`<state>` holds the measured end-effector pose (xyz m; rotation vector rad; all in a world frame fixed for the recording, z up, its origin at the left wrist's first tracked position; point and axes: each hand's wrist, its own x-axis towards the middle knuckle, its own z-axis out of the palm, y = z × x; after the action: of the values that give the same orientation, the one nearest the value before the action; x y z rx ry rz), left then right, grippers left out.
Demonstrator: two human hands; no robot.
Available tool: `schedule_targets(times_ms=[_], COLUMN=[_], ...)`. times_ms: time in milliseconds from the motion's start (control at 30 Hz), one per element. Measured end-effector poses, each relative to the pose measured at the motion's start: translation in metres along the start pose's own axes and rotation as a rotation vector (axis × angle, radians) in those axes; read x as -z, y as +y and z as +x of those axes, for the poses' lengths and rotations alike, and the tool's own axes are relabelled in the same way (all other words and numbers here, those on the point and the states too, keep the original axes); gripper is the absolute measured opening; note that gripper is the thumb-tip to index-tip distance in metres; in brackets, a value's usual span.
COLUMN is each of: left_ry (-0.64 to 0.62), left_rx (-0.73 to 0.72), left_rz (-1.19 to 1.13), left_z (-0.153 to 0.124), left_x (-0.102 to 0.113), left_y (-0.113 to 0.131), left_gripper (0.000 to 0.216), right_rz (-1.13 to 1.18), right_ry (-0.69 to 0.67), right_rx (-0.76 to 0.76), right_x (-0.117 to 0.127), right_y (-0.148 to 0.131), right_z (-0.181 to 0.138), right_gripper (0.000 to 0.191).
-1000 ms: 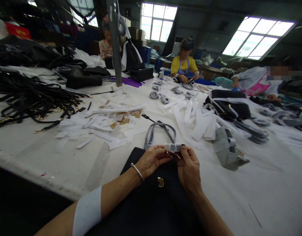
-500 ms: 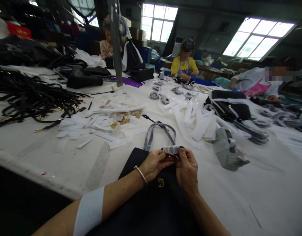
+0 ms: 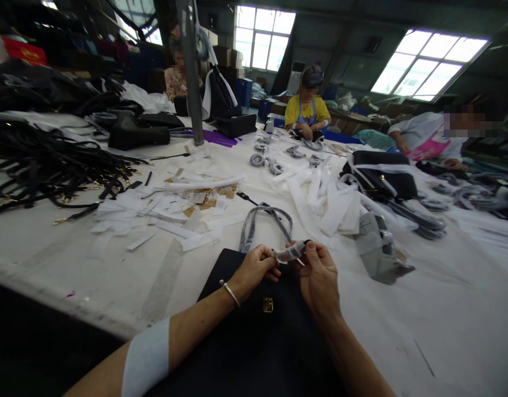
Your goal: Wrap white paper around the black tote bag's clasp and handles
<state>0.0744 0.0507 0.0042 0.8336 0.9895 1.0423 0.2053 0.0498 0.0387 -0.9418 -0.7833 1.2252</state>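
Note:
A black handbag (image 3: 254, 336) with a gold clasp (image 3: 268, 304) lies flat on the white table (image 3: 55, 248) in front of me. Its grey-wrapped handle (image 3: 262, 218) loops out beyond the top edge. My left hand (image 3: 254, 268) and my right hand (image 3: 318, 273) meet just above the bag's top edge. Both pinch a small piece of white wrapping (image 3: 287, 253) around a dark part of the bag; what lies under the wrapping is hidden. A silver bangle sits on my left wrist.
Loose white paper strips (image 3: 155, 212) litter the table's middle, black straps (image 3: 47, 165) pile at the left. A grey tape tool (image 3: 378, 248) and another wrapped black bag (image 3: 382, 179) lie to the right. Three other people sit at the far side.
My hands have shifted slightly left and up with the white wrapping, which now tilts and stretches between them. The bag stays put.

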Motion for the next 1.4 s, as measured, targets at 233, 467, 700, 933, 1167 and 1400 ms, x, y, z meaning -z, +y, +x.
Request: schedule_targets(times_ms=[233,467,700,933,1167,1400], left_ry=[0.089,0.004,0.014,-0.069,-0.067,-0.065], left_rx=[-0.294,-0.43,-0.506,-0.534,-0.592,-0.641], left_rz=[0.374,0.527,0.64,0.66,0.853,0.913], left_z=[-0.013,-0.015,-0.014,-0.015,-0.002,0.011], left_x=[0.007,0.009,0.008,0.008,0.015,0.028], left_y=[0.025,0.033,0.028,0.031,0.027,0.044], left_gripper=[0.013,0.012,0.015,0.008,0.008,0.005], right_rz=[0.069,0.044,0.033,0.013,-0.248,-0.537], right_ry=[0.068,0.051,0.069,0.051,0.021,-0.077], right_rx=[-0.073,-0.063,-0.008,0.006,0.292,0.464], right_x=[0.004,0.002,-0.004,-0.004,-0.001,0.007], right_y=[0.002,0.0,-0.009,-0.009,-0.013,-0.017], right_z=[0.005,0.004,0.002,0.003,-0.003,-0.005], right_gripper=[0.033,0.032,0.035,0.03,0.019,0.011])
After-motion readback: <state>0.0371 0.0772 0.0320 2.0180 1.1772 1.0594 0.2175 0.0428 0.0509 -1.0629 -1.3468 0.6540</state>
